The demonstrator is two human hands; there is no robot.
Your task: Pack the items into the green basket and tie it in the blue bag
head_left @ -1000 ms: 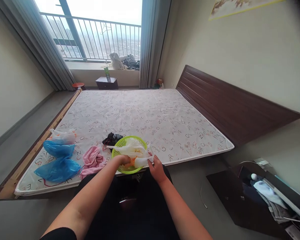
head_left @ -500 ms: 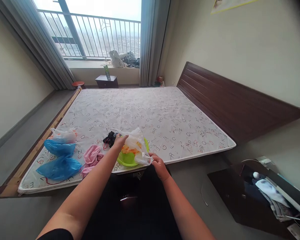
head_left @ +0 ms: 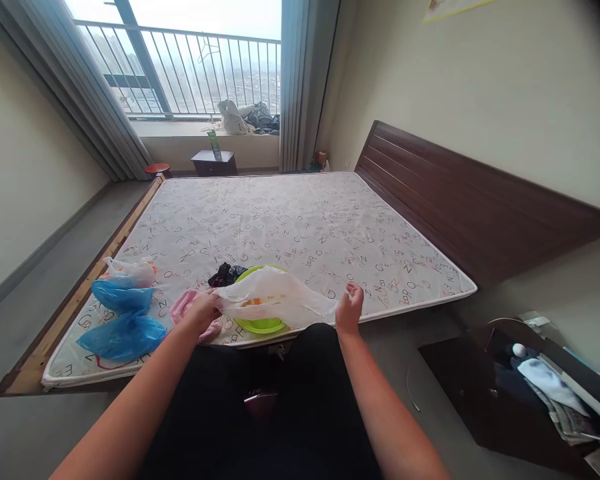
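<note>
A white plastic bag [head_left: 280, 297] with orange print is stretched sideways between my hands, over a lime-green basin [head_left: 261, 327] at the mattress edge. My left hand [head_left: 205, 310] is closed on the bag's left end, above a pink cloth [head_left: 183, 305]. My right hand [head_left: 349, 308] grips the opposite end, its fingers curled upward. Behind the basin's left side lies a black plastic bag [head_left: 225, 274]. Farther left are blue plastic bags [head_left: 123, 335] and another white bag with orange print [head_left: 130, 270]. The stretched bag hides part of the basin.
The letter-printed mattress [head_left: 280, 220] fills the middle, with a dark wooden headboard [head_left: 480, 193] on the right. A dark cabinet [head_left: 465, 393] holding cloths stands at lower right. A nightstand [head_left: 214, 163] and a red stool [head_left: 157, 169] are near the window.
My hands have moved apart, the left one leftward and the right one rightward and up. The bunched white bag is now pulled out long and flat between them.
</note>
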